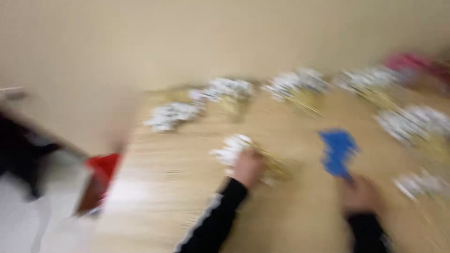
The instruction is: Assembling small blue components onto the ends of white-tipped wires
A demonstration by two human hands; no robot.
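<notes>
Head view, heavily blurred by motion. The left hand rests on a white and gold bundle near the middle of the table; the fingers seem curled on it, but the blur hides how tight the hold is. The right hand, at about 4 o'clock from the bundle, meets the lower end of a blue tool that points toward 11 o'clock. It looks closed on it, though I cannot tell for sure.

More white and gold bundles lie in an arc along the far edge, from 10 o'clock round to 3 o'clock. A red object sits off the table's left edge at 9 o'clock.

To do this well, I judge the left hand should pin the bundle flat and steady, with fingers clear of the blue tool's tip, and the head should hold quiet so both hands stay in sight.
</notes>
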